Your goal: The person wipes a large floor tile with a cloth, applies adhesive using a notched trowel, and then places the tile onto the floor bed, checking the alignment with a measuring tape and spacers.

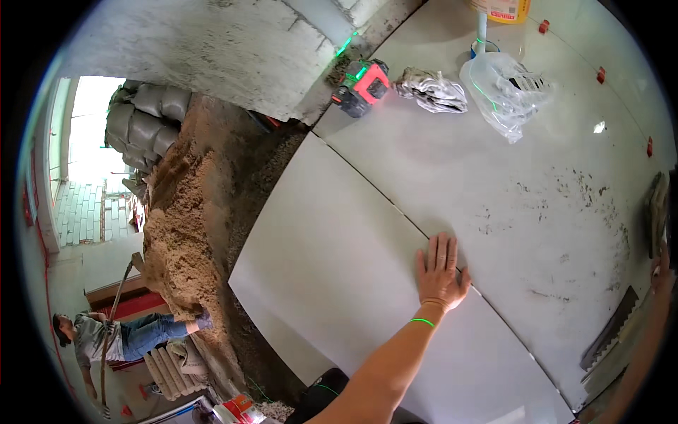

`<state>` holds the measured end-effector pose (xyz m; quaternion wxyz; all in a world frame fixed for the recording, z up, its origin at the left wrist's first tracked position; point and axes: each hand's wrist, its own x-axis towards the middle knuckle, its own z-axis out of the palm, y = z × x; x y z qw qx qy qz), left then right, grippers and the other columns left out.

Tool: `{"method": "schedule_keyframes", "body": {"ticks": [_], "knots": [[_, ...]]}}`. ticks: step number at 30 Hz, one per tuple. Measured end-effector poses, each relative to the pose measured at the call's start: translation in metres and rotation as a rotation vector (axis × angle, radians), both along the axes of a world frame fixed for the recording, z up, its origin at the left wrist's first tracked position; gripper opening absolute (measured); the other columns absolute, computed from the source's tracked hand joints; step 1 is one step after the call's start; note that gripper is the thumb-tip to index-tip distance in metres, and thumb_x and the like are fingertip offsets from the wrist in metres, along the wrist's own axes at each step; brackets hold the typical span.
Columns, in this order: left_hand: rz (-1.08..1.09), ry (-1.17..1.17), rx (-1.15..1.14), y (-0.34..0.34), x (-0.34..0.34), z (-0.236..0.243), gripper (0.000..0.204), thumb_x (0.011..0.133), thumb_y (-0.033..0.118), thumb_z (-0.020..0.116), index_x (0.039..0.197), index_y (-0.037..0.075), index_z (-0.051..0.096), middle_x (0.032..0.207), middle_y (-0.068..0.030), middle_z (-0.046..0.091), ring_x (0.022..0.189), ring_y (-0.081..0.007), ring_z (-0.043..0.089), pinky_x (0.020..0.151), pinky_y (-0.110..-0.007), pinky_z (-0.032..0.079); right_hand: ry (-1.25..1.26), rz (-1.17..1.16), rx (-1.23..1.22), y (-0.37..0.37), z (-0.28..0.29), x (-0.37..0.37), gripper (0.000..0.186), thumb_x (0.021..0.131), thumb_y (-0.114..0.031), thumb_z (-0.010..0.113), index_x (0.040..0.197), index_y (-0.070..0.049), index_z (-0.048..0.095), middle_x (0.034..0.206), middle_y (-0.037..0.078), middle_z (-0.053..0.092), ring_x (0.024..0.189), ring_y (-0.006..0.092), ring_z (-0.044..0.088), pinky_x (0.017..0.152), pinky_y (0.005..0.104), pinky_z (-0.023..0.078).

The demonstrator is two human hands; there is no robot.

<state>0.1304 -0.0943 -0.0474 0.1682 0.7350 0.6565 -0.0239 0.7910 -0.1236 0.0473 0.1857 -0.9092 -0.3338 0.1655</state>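
My left hand (pixel 441 279) lies flat, fingers stretched out, on a large pale floor tile (pixel 339 233). Its fingertips reach the narrow dark joint with the neighbouring tile (pixel 452 155). At the far right rim, my right hand (pixel 661 270) is partly cut off and squeezed by the lens. Its fingers look closed at the lower end of a dirty, dark, elongated tool (pixel 657 215), whose kind I cannot make out. Below that tool, a notched trowel (pixel 609 331) with a toothed edge rests on the tile.
A red-and-black laser level (pixel 361 88), crumpled cloth (pixel 432 90), clear plastic bag (pixel 505 92) and yellow bucket (pixel 505 10) stand or lie beyond. Red tile clips (pixel 601 75) line a far joint. Left are a sand heap (pixel 182 233), filled sacks (pixel 145 120) and a person (pixel 116 339) with a long-handled tool.
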Motion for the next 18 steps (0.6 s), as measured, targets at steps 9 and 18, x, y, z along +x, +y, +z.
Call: {"method": "schedule_keyframes", "body": {"ticks": [9, 18], "knots": [[0.050, -0.179, 0.076, -0.009, -0.031, -0.005, 0.073, 0.090, 0.041, 0.053, 0.148, 0.003, 0.029, 0.156, -0.0148, 0.023, 0.146, -0.0281, 0.017, 0.116, -0.051, 0.014, -0.156, 0.267, -0.114, -0.322, 0.121, -0.322, 0.053, 0.089, -0.050, 0.056, 0.127, -0.013, 0.050, 0.120, 0.017, 0.051, 0.100, 0.0313, 0.054, 0.088, 0.0525, 0.039], [-0.371, -0.243, 0.240, -0.144, -0.203, -0.029, 0.076, 0.085, 0.041, 0.061, 0.143, 0.000, 0.035, 0.150, -0.0191, 0.035, 0.141, -0.0341, 0.029, 0.115, -0.049, 0.022, 0.605, -0.768, 0.034, -0.561, 0.048, -0.561, 0.029, 0.095, -0.041, 0.050, 0.085, -0.014, 0.054, 0.065, 0.002, 0.048, 0.046, 0.0201, 0.046, 0.043, 0.0398, 0.038]]}}
